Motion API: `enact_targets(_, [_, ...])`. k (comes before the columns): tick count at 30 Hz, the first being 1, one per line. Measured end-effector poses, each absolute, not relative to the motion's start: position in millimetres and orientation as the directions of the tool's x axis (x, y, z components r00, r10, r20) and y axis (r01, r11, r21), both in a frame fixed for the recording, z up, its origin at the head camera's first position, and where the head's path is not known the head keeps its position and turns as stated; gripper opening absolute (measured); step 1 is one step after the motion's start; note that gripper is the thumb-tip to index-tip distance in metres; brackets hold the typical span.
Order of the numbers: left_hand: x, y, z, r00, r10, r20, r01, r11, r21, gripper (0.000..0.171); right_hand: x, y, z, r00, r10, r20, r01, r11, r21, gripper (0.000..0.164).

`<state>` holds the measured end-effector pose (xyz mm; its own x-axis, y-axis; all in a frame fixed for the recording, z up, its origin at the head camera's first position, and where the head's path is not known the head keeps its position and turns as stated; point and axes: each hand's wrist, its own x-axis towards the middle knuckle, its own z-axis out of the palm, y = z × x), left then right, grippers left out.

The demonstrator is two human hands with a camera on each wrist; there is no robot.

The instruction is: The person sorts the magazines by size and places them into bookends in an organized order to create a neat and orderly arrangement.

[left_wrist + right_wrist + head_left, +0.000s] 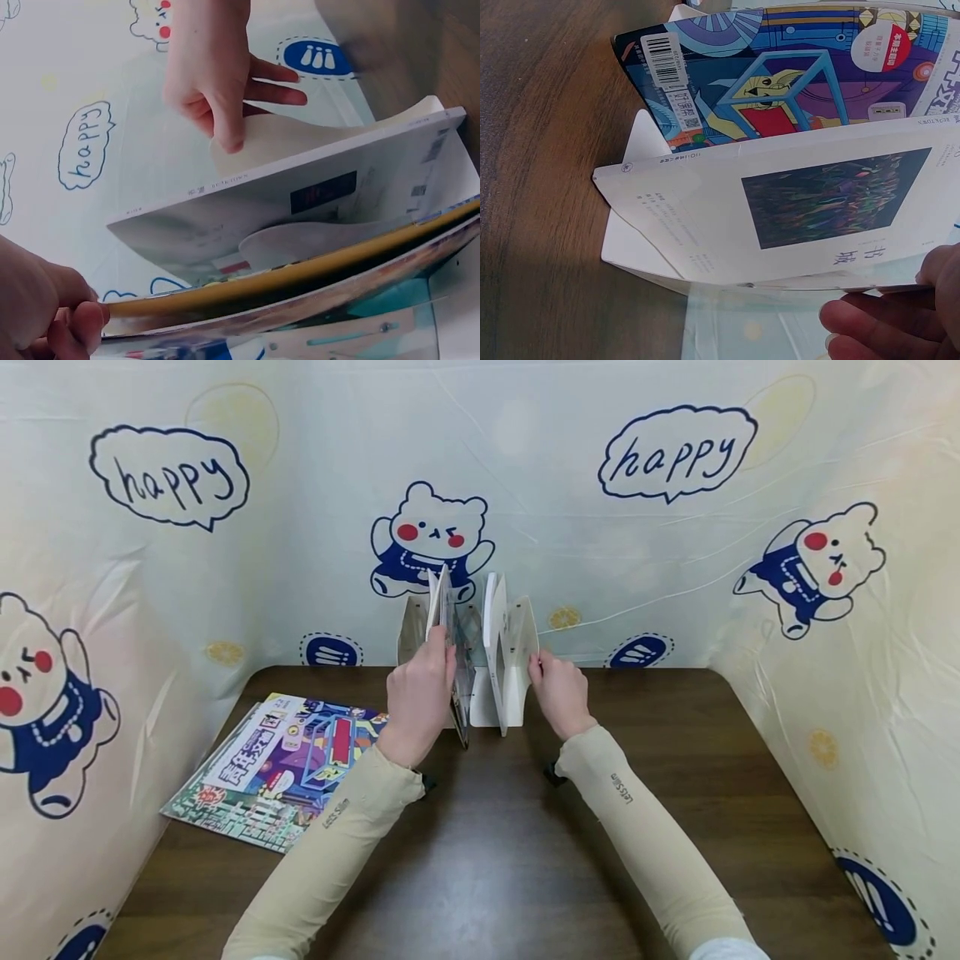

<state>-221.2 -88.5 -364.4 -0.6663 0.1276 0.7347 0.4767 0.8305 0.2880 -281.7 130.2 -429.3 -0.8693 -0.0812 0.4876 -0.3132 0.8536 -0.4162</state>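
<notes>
A white book rack (517, 697) with upright panels stands at the back middle of the table. My left hand (420, 693) grips thin magazines by their near upper edge at the rack's left part; one has a colourful cover (780, 82) with a barcode. My right hand (564, 693) pinches the edge of the rack's right end panel (521, 639), thumb on one face, as the left wrist view shows with the panel (277, 139). Between the hands a white book (705, 180) stands upright in the rack, leaning slightly. The rack's left part is partly hidden behind the left hand.
Several magazines (300, 760) lie overlapping on the left of the brown wooden table (480, 868), under the left forearm. A patterned curtain (540, 468) with bears and "happy" bubbles hangs closely behind the rack and on both sides.
</notes>
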Motion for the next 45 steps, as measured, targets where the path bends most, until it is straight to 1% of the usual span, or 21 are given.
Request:
enact_targets(8, [-216.0, -94.1, -360.7, -0.689, 0.13, 0.713, 0.488, 0.811, 0.324, 0.024, -281.4, 129.7, -429.4, -0.87, -0.078, 0.487, -0.31, 0.854, -0.418, 0.037])
enact_targets(15, [-210.6, -99.0, -360.7, -0.717, 0.127, 0.686, 0.483, 0.799, 0.357, 0.031, -280.7, 128.8, -428.7, -0.866, -0.078, 0.495, -0.312, 0.857, -0.41, 0.037])
enact_targets(21, [-207.9, -103.8, -363.0, -0.727, 0.11, 0.678, 0.486, 0.78, 0.395, 0.028, -280.4, 128.7, -430.3, -0.852, -0.083, 0.517, -0.314, 0.871, -0.377, 0.04])
enact_targets(26, [-208.7, -105.0, -364.6, -0.73, 0.098, 0.676, 0.49, 0.764, 0.419, 0.028, -280.1, 128.7, -429.4, -0.856, -0.08, 0.511, -0.311, 0.869, -0.386, 0.04])
enact_targets(30, [-210.2, -104.9, -366.7, -0.722, 0.104, 0.684, 0.5, 0.762, 0.412, 0.025, -280.1, 128.6, -429.1, -0.861, -0.078, 0.503, -0.309, 0.866, -0.394, 0.04])
enact_targets(37, [-214.6, -103.5, -372.5, -0.684, 0.139, 0.716, 0.532, 0.766, 0.36, 0.018, -280.1, 129.2, -430.3, -0.855, -0.086, 0.512, -0.319, 0.864, -0.389, 0.039])
enact_targets(45, [-216.7, -102.4, -375.2, -0.675, 0.142, 0.724, 0.535, 0.771, 0.347, 0.018, -280.1, 130.2, -430.3, -0.849, -0.085, 0.521, -0.324, 0.863, -0.387, 0.039])
